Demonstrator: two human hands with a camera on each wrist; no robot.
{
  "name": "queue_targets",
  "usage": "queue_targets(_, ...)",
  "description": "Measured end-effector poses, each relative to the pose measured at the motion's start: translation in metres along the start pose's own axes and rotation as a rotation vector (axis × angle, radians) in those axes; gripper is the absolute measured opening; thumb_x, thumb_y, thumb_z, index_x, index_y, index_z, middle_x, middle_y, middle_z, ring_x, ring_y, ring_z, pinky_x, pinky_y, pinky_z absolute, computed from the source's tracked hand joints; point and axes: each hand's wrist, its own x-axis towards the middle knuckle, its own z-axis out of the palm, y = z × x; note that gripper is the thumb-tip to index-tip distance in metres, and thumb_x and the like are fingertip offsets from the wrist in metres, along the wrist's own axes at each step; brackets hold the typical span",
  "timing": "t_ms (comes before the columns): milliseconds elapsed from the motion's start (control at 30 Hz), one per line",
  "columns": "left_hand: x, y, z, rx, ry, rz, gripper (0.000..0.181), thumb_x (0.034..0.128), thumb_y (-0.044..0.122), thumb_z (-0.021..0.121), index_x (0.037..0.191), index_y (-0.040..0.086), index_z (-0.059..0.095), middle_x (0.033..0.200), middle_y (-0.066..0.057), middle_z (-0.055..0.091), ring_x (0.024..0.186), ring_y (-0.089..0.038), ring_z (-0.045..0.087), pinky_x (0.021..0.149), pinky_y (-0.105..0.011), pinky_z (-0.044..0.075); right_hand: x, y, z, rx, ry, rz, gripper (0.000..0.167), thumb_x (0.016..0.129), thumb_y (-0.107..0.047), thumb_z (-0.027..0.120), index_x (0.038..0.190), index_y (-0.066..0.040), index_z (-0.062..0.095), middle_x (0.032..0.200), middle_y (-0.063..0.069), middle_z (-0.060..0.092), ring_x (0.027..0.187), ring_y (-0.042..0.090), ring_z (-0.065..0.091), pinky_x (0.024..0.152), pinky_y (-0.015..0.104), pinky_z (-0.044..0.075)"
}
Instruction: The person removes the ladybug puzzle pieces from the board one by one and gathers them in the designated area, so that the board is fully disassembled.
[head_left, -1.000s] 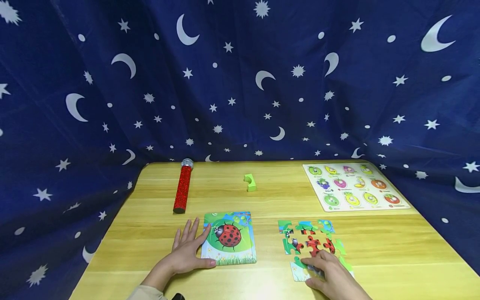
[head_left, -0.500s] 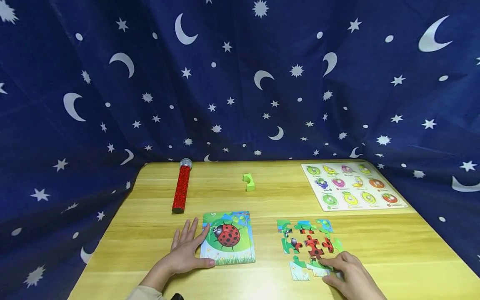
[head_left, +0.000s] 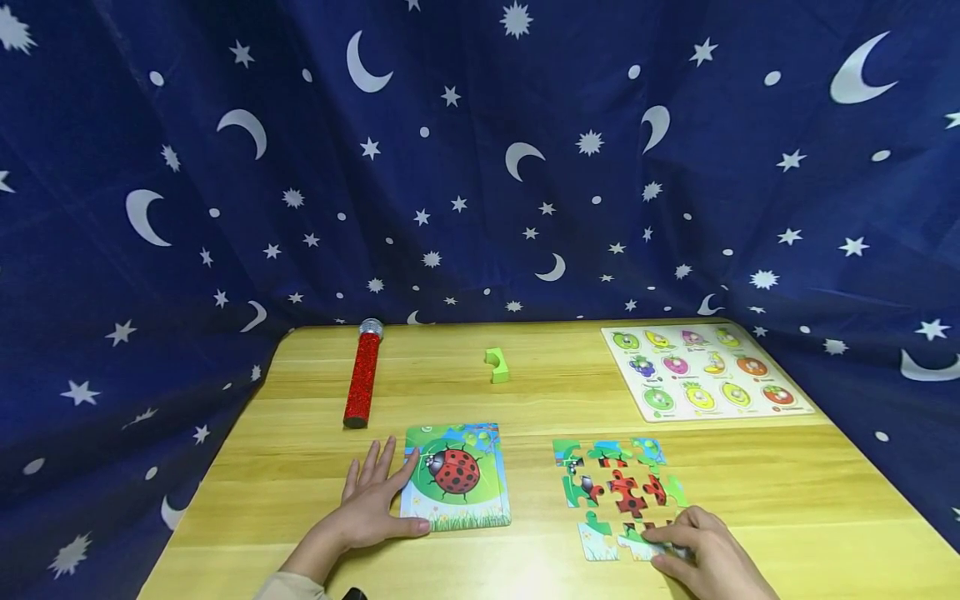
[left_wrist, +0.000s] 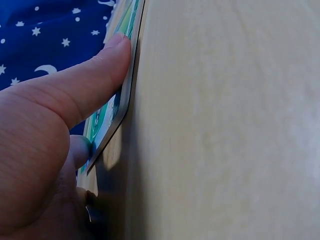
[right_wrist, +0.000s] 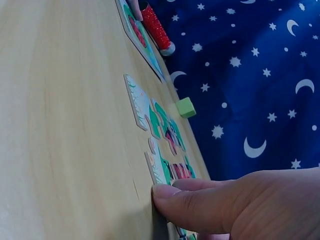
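Observation:
A square ladybug picture board (head_left: 491, 492) lies left of centre on the table. My left hand (head_left: 367, 504) rests at its left side with fingers spread, the thumb and index finger on its edge; the left wrist view shows the thumb (left_wrist: 107, 62) across the rim. Further right lie separate ladybug puzzle pieces (head_left: 628, 493), with gaps between several of them. My right hand (head_left: 708, 550) pinches a white-and-green puzzle piece (head_left: 637, 542) in the bottom row, right of the corner piece (head_left: 597, 542). The fingers partly cover the pieces at the lower right.
A red glittery toy microphone (head_left: 363, 379) lies at the back left. A small green arched block (head_left: 498, 365) stands behind the picture board. The fruit puzzle board (head_left: 705, 367) lies at the back right. A dark blue curtain (head_left: 465, 167) rises behind the table.
My right hand has moved right along the bottom row, uncovering the white-and-green piece beside the corner piece. Over the last half second it has shifted only slightly. My left hand has stayed put.

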Motion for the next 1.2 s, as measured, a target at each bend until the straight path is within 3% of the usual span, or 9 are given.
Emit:
queue_targets(300, 0.000, 0.000, 0.000, -0.005, -0.001, -0.001, 0.106, 0.0724, 0.055, 0.080, 0.156, 0.018, 0.027, 0.166, -0.020, -0.004, 0.151, -0.044, -0.017, 0.115, -0.066, -0.017, -0.001, -0.001, -0.003, 0.031, -0.031, 0.010, 0.027, 0.069, -0.022, 0.086, 0.094, -0.020, 0.078, 0.079, -0.021, 0.042, 0.073, -0.007, 0.029, 0.059, 0.015, 0.025)
queue_targets(567, 0.000, -0.001, 0.001, 0.010, -0.001, 0.001, 0.106, 0.0724, 0.056, 0.080, 0.156, 0.019, 0.027, 0.166, -0.020, -0.004, 0.151, -0.044, -0.016, 0.115, -0.066, -0.016, 0.004, 0.004, -0.024, -0.042, -0.110, 0.394, 0.032, 0.078, -0.029, 0.081, 0.107, -0.017, 0.076, 0.078, -0.007, 0.048, 0.066, 0.000, 0.033, 0.056, 0.020, 0.030)
queue_targets(800, 0.001, -0.001, 0.000, 0.017, 0.004, 0.004, 0.106, 0.0728, 0.056, 0.079, 0.156, 0.018, 0.027, 0.166, -0.020, -0.004, 0.151, -0.045, -0.016, 0.115, -0.067, -0.016, -0.003, 0.014, -0.024, -0.052, -0.128, 0.387, 0.022, 0.078, -0.025, 0.081, 0.099, -0.018, 0.078, 0.075, -0.006, 0.045, 0.063, 0.000, 0.030, 0.055, 0.020, 0.029)
queue_targets(1200, 0.000, -0.002, 0.000, 0.020, 0.000, 0.010, 0.106, 0.0731, 0.056, 0.079, 0.156, 0.018, 0.026, 0.166, -0.021, -0.004, 0.151, -0.045, -0.016, 0.115, -0.067, -0.017, -0.009, 0.019, -0.023, -0.045, -0.127, 0.369, 0.023, 0.077, -0.021, 0.081, 0.099, -0.016, 0.079, 0.076, -0.007, 0.046, 0.063, -0.001, 0.029, 0.055, 0.019, 0.029)
